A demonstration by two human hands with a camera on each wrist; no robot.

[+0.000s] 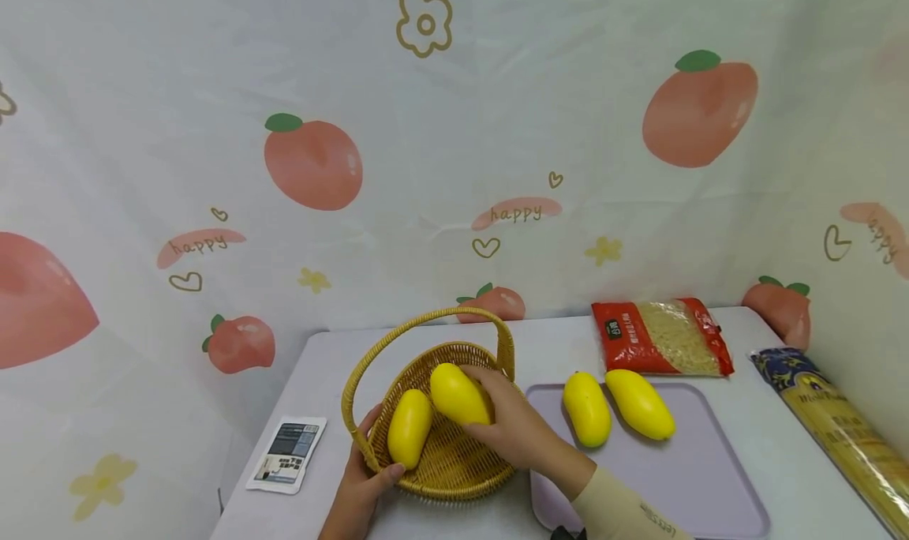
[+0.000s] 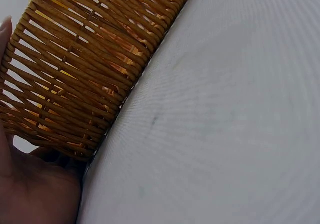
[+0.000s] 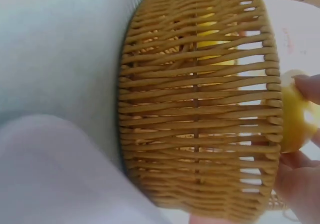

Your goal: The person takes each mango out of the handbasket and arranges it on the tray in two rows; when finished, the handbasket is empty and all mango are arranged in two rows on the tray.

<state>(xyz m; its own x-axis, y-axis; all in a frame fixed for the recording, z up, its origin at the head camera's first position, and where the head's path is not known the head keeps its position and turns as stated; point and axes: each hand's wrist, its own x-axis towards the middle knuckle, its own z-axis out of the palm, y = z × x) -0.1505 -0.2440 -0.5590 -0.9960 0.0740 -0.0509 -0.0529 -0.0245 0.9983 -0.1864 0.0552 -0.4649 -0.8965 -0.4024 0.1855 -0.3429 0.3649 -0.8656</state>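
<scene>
A yellow mango (image 1: 460,395) is held in my right hand (image 1: 500,414) over the wicker basket (image 1: 454,489). In the right wrist view the held mango (image 3: 295,119) shows just past the basket's rim, between thumb and fingers. My left hand (image 1: 365,481) grips the basket's left side, thumb over the rim near the foot of the arched handle (image 1: 383,350). Another mango (image 1: 409,429) leans inside, at the left wall. The left wrist view shows the woven wall (image 2: 85,69) close up, with the palm (image 2: 40,189) against it near the table.
Two more mangoes, one upright (image 1: 586,410) and one slanted (image 1: 641,404), lie on a pale purple tray (image 1: 682,485) at the right. Behind it is a red bag (image 1: 663,337) of grains. A long pasta packet (image 1: 838,429) lies far right, a white pouch (image 1: 287,455) left.
</scene>
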